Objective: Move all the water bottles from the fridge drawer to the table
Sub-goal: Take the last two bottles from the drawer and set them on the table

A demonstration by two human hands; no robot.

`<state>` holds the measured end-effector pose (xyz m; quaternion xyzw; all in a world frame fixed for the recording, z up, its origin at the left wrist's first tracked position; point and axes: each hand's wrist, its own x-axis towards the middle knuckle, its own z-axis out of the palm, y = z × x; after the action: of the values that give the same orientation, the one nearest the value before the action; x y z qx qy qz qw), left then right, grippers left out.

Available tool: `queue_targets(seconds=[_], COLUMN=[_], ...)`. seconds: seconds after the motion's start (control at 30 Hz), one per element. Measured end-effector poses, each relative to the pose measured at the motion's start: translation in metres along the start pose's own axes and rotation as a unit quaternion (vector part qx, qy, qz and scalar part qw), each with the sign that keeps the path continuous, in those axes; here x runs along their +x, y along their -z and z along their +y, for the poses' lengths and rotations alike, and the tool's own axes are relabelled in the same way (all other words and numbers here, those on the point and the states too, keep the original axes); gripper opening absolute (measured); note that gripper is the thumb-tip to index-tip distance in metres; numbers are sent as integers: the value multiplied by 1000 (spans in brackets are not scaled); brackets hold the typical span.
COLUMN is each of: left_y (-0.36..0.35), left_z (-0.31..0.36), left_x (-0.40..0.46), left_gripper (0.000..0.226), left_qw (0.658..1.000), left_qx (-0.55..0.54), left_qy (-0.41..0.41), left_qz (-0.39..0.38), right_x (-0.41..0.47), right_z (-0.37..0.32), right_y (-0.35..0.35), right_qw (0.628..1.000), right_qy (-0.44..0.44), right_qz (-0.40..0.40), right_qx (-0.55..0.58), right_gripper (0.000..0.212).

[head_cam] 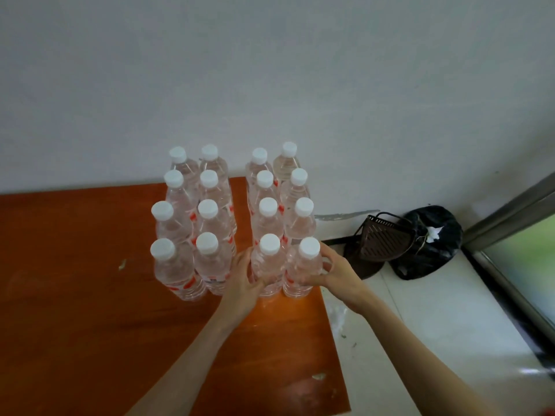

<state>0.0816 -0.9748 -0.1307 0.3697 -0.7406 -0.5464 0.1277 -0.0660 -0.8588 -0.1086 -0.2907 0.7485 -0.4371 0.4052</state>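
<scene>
Sixteen water bottles, all upright with white caps, standing on an orange-brown table (75,295) against a pale wall (270,70). They form two blocks of eight — each two columns by four rows — running from the table's far edge toward the viewer, with a narrow strip of bare tabletop between the blocks. The left block (192,223) stands untouched; red label bands show on several of its bottles.

The right block sits along the table's right edge. Its two nearest bottles are in hand. The left hand (244,277) wraps the nearest-left bottle (268,265) from its left side, fingers curled round the lower body. The right hand (333,274) curls round the nearest-right bottle (304,268) from the right, thumb across the front. Both bottles appear to rest on the table, though their bases are partly hidden by the hands and this cannot be confirmed.

Beyond the table's right edge — a pale tiled floor (435,325) carrying a dark slotted dustpan (381,241) and a tied black rubbish bag (429,238), both against the wall; a metal-framed window or door (516,235) at far right.
</scene>
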Motion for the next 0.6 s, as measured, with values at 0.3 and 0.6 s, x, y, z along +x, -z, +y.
queue_targets(seconds=[0.3, 0.6], left_y=[3, 2], left_z=[-3, 5], left_x=[3, -14], left_gripper=[62, 68], left_qw=[999, 1000], left_qx=[-38, -5], left_qy=[-17, -9], left_qz=[-7, -23], right_x=[2, -16], right_z=[2, 0], right_y=[-1, -9], right_qw=[1000, 1000], right_qy=[2, 6], right_qz=[5, -7], right_qx=[-18, -2], right_gripper=[62, 66])
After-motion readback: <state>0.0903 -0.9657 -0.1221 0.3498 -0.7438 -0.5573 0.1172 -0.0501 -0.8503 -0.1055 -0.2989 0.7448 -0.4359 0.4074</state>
